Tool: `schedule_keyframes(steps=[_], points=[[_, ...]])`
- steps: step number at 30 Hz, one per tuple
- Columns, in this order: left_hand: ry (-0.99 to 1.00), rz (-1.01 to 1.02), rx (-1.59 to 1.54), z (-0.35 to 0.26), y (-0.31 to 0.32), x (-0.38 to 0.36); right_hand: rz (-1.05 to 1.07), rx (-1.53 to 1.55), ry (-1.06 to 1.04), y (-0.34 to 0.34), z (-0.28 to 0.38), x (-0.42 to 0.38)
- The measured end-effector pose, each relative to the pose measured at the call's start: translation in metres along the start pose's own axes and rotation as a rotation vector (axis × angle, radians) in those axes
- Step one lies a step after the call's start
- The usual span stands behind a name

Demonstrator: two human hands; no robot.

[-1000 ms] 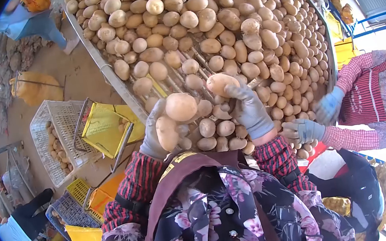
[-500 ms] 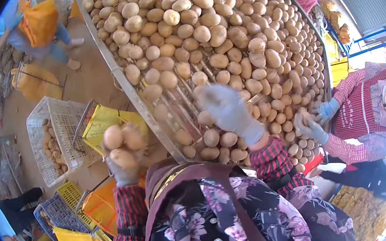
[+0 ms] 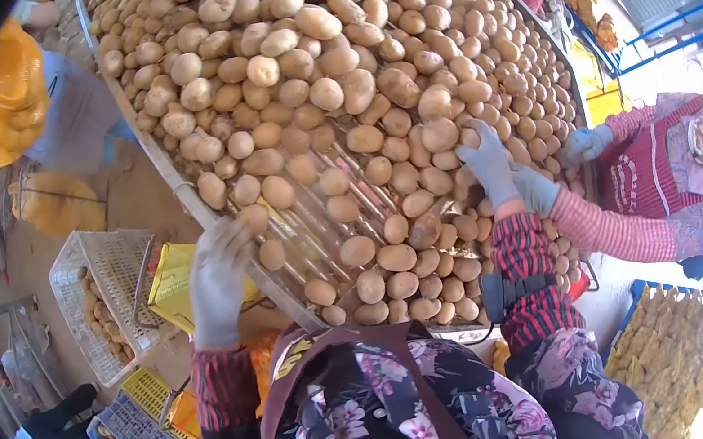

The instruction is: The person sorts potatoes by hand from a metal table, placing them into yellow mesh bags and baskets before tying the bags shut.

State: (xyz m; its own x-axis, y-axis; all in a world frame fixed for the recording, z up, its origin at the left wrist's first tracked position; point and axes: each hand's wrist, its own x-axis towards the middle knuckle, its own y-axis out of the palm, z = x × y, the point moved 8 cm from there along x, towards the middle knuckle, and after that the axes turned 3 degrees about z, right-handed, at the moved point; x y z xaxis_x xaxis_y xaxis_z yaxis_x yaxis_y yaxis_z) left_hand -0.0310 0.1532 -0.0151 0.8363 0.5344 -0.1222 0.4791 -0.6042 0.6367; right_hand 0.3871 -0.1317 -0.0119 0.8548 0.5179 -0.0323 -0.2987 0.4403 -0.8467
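Observation:
A wide layer of potatoes (image 3: pixel 337 63) covers the sorting table, with bare metal rollers (image 3: pixel 307 226) showing through at the near left. My left hand (image 3: pixel 222 280), in a pale glove, is at the table's metal rim (image 3: pixel 165 170), fingers stretched toward the potatoes beside it; no potato shows in it. Farther right, my right hand (image 3: pixel 490 164), in a grey-blue glove, reaches over the potatoes with its fingers apart. Its fingertips are at the potatoes; whatever lies under the palm is hidden. A co-worker's gloved hand (image 3: pixel 536 190) is right beside it.
On the left stand a white crate (image 3: pixel 109 297) holding potatoes and a yellow bag (image 3: pixel 175 287). A person with an orange sack (image 3: pixel 7 94) is beyond them. Co-workers in red aprons (image 3: pixel 635 168) line the right side. Full sacks (image 3: pixel 671 353) are stacked at lower right.
Several potatoes that were in my left hand are gone from it, and that hand has moved up to the rim. My right hand has moved right and up, close to the co-worker's hand.

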Motion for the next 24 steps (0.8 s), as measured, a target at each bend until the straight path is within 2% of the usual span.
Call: schedule_keyframes(steps=[1, 3, 4, 5, 6, 7, 10, 11, 13, 14, 15, 17, 18, 19, 21, 22, 23, 24], points=[[-0.049, 0.144, 0.051, 0.015, 0.035, 0.024, 0.0, -0.005, 0.023, -0.003, 0.001, -0.018], [-0.387, 0.045, -0.117, 0.057, 0.101, 0.056, 0.157, 0.749, 0.248, 0.008, 0.01, -0.052], [-0.471, 0.142, -0.178, 0.083, 0.129, 0.063, 0.149, 0.743, 0.26, 0.002, 0.022, -0.07], [-0.549, 0.24, -0.237, 0.108, 0.153, 0.068, 0.084, 0.635, 0.095, -0.012, 0.046, -0.082], [-0.559, 0.244, -0.239, 0.127, 0.166, 0.075, 0.023, 0.526, -0.066, -0.021, 0.063, -0.089], [-0.599, 0.266, -0.389, 0.145, 0.183, 0.081, 0.018, 0.527, -0.056, -0.015, 0.061, -0.086], [-0.712, 0.302, -0.83, 0.175, 0.212, 0.087, -0.234, 0.44, -0.37, -0.015, 0.071, -0.066], [-0.72, 0.286, -0.828, 0.171, 0.212, 0.084, -0.225, 0.449, -0.357, -0.01, 0.068, -0.054], [-0.308, 0.296, 0.397, 0.132, 0.189, 0.095, -0.129, -0.088, -0.118, 0.014, 0.055, -0.02], [-0.065, 0.347, 0.578, 0.119, 0.184, 0.097, -0.118, -0.071, -0.118, 0.018, 0.056, -0.012], [-0.068, 0.334, 0.594, 0.109, 0.184, 0.097, -0.083, -0.076, -0.091, 0.02, 0.058, -0.002], [-0.026, 0.43, 0.617, 0.088, 0.193, 0.091, -0.037, -0.068, -0.066, 0.016, 0.063, -0.002], [-0.233, 0.363, 0.061, 0.102, 0.182, 0.092, 0.049, 0.416, -0.034, 0.013, 0.062, -0.011], [-0.236, 0.355, 0.065, 0.103, 0.172, 0.089, 0.137, 0.895, 0.008, 0.013, 0.065, -0.023], [-0.007, 0.383, 0.843, 0.084, 0.17, 0.085, 0.125, 0.981, -0.049, -0.003, 0.081, -0.048], [-0.13, 0.423, 0.515, 0.086, 0.176, 0.082, 0.162, 1.228, -0.007, -0.003, 0.09, -0.064], [-0.13, 0.433, 0.511, 0.086, 0.182, 0.082, 0.192, 1.473, 0.031, -0.004, 0.096, -0.076], [-0.457, 0.347, -0.057, 0.105, 0.186, 0.08, 0.178, 1.185, -0.033, -0.01, 0.099, -0.083]])
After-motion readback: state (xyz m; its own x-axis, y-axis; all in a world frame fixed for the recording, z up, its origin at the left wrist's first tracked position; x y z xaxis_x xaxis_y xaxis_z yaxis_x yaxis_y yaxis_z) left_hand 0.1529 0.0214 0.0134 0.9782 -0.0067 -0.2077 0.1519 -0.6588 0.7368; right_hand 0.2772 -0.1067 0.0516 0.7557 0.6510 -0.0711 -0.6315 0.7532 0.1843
